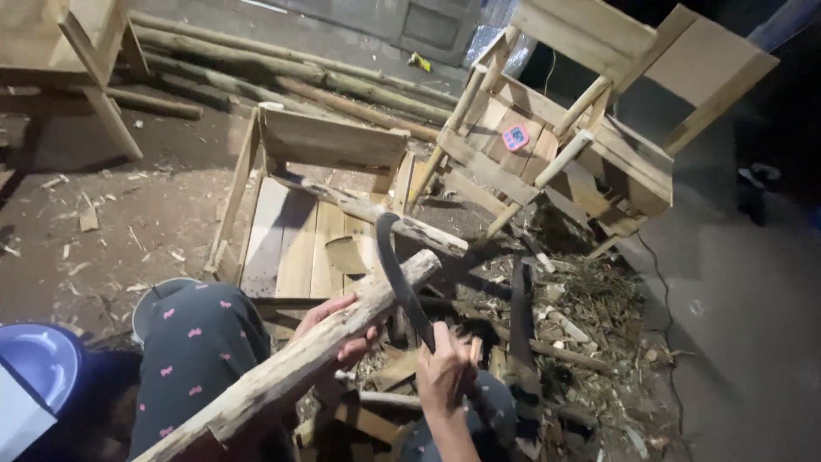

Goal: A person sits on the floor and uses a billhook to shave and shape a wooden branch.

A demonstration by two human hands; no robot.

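Your left hand (338, 329) is wrapped around a rough, pale wooden pole (299, 364), which slants from below your left hand up to its cut end just above and beyond your fingers. Your right hand (445, 372) is clenched on the handle of a dark curved blade (395, 274), whose hooked tip arches up and over the pole's upper end; the blade lies against the wood just right of your left hand. Below your left hand sits your knee in dark fabric with small pink shapes (201, 351). Beyond both hands lies an unfinished wooden chair frame (316, 197) on the dirt floor (128, 214), and another chair (564, 128) tilts further off to the right. Wood chips and offcuts (581, 325) litter the ground right of your right hand.
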